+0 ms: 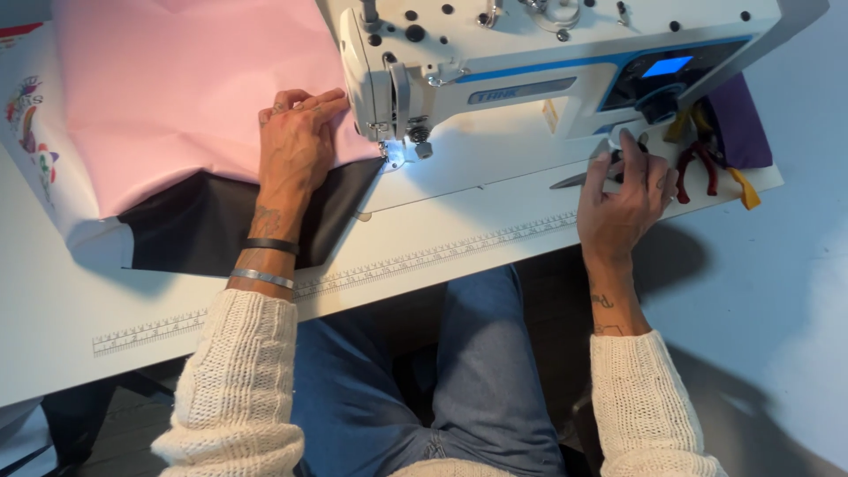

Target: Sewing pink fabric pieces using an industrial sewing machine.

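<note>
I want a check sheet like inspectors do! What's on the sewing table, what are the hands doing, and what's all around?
Surface: white table with a printed ruler strip along its front edge.
Job's things: pink fabric lying over black fabric, both reaching to the needle of the white sewing machine.
Clutter: red-handled pliers, a purple cloth and yellow strips at the right end.
Grippers: left hand flat on the pink fabric beside the needle; right hand on scissors lying on the table.
Cables: nothing seen.
Surroundings: white printed cloth at far left; dark floor below the table.
</note>
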